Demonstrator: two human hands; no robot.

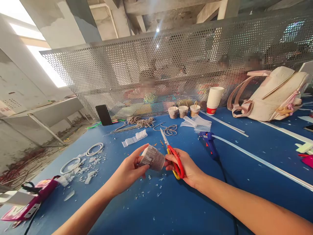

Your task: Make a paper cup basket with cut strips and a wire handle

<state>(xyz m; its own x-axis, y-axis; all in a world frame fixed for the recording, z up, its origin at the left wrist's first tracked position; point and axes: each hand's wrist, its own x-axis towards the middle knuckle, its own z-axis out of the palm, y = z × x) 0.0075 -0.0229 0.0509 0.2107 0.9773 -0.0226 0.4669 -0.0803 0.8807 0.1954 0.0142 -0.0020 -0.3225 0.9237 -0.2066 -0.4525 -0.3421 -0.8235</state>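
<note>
Tilted on its side above the blue table, a small paper cup point(153, 158) wrapped with grey-brown cord and pale material is held in my left hand point(130, 169). The thumb and fingers of that hand close round the cup's wider end. My right hand point(183, 164) grips red and yellow scissors point(176, 163), their blades pointing up and away from me. Its fingertips also touch the cup's narrower end. Beyond the cup lie a strip of white pleated material point(134, 138) and a loose coil of grey cord point(170, 130).
A blue hot glue gun point(209, 143) lies right, its cable running toward me. Behind stand small wrapped cups point(183, 111), stacked paper cups point(215, 99) and a backpack point(271, 93). Leftward are white rings point(95, 149), scraps, a phone point(103, 115) and a pink power strip point(31, 202). Perforated metal point(117, 71) borders the table.
</note>
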